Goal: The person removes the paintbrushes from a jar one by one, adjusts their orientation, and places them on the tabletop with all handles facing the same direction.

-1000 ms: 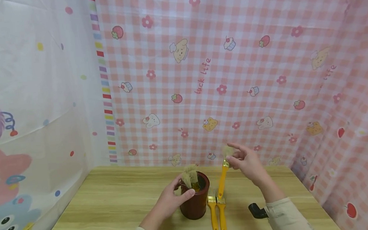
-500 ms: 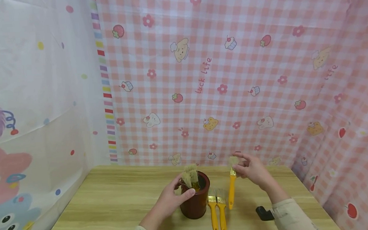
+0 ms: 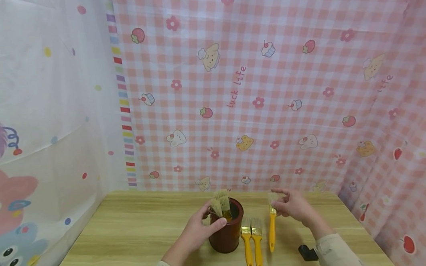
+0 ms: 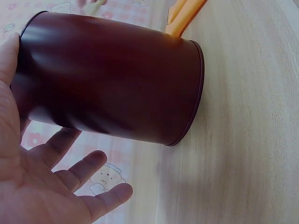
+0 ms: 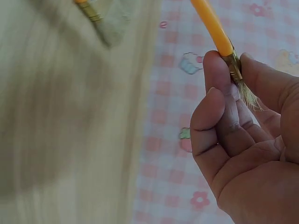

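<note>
My left hand [image 3: 198, 229] grips the rim of a dark reddish-brown cylindrical cup [image 3: 225, 239], its thumb at the front. Several paintbrushes stand bristles up in the cup, their pale bristles [image 3: 221, 203] above the rim by my fingers; their handles are mostly hidden. With thumb and fingertips my right hand [image 3: 295, 206] pinches another paintbrush [image 3: 272, 232] at its metal ferrule. The yellow handle points down, seen also in the right wrist view above the right hand [image 5: 252, 135]. Whether its handle end touches the table is unclear. Two more paintbrushes [image 3: 248, 251] lie side by side between cup and right hand.
The wood-grain table [image 3: 131, 233] meets a pink checked cloth [image 3: 224, 68] at the back and right. A white cartoon cloth [image 3: 53, 117] hangs at the left. A black object [image 3: 307, 252] sits by my right sleeve.
My right hand has moved the paintbrush down and slightly right, away from the two lying brushes, and its handle has swung closer to vertical. The left hand and cup hold their place.
</note>
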### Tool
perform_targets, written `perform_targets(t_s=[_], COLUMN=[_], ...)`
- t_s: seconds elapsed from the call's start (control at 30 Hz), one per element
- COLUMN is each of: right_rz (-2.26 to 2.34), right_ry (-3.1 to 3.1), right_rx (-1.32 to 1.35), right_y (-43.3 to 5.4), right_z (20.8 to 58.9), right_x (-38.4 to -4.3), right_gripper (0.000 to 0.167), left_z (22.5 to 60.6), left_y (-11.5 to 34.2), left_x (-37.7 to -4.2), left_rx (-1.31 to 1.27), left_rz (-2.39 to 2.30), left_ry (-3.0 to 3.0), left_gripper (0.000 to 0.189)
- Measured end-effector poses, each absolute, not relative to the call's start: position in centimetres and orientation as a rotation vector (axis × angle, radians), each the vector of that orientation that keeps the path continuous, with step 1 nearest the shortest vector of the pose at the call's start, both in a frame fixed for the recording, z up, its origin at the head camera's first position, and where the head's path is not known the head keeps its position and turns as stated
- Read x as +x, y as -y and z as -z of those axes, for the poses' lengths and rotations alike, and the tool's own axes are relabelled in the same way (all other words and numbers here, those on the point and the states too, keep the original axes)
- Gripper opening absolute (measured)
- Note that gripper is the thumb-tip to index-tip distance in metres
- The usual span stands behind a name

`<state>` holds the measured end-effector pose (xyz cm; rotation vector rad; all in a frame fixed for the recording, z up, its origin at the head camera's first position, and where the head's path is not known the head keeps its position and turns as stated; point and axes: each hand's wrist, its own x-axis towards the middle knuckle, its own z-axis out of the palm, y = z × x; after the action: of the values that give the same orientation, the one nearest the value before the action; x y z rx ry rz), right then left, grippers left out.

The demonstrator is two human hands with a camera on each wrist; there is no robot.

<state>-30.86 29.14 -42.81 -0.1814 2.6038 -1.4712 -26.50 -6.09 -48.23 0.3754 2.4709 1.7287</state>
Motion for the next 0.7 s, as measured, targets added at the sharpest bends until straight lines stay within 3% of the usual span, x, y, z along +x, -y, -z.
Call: perform_targets(t_s=[0.7], right_rz=[1.456], right_ry=[-2.442], right_rx=[-0.131], right_y=[-28.5], right_z=[49.2], right_x=[-30.8], right_gripper=[0.063], left_z=[48.3], left_y=[6.0], left_x=[-26.4], left_rx=[0.352], left_rz=[-1.72], left_ry=[-2.467], left_gripper=[0.092])
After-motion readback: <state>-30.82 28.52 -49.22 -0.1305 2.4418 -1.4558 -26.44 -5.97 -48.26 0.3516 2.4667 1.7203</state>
